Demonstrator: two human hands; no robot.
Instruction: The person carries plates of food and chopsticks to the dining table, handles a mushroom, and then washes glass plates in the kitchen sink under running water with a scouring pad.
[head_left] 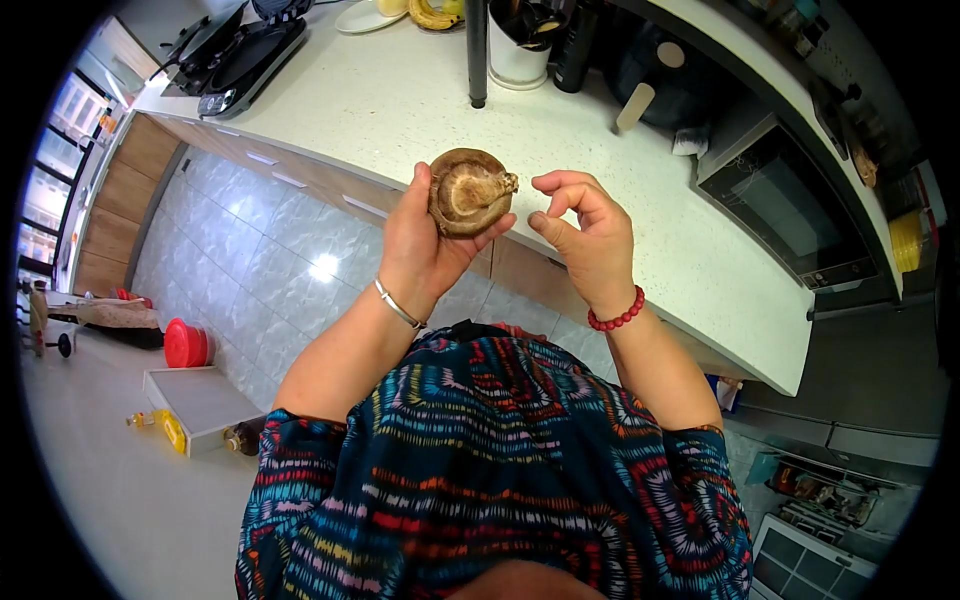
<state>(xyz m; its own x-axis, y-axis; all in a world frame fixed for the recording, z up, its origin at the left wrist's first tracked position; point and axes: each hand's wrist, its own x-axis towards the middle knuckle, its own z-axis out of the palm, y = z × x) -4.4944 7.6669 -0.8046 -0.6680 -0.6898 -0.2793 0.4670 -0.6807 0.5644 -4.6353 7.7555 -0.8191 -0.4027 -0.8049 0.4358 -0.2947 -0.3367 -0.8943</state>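
Observation:
A large brown mushroom [470,196], likely a shiitake, rests in my left hand [425,235], with its underside and stem turned up. My left thumb lies along its edge and the fingers support it from below. The stem points right, toward my right hand [590,235]. That hand is a short way off the mushroom and holds nothing; its index finger and thumb are bent with a gap between them, and the other fingers are curled.
The white counter [390,115] runs beyond my hands. On it stand a black electric griddle [245,65], a utensil holder [518,60], an air fryer [660,75] and a microwave [790,200]. A dark post [478,55] rises from the counter. Bananas [433,15] lie at the back.

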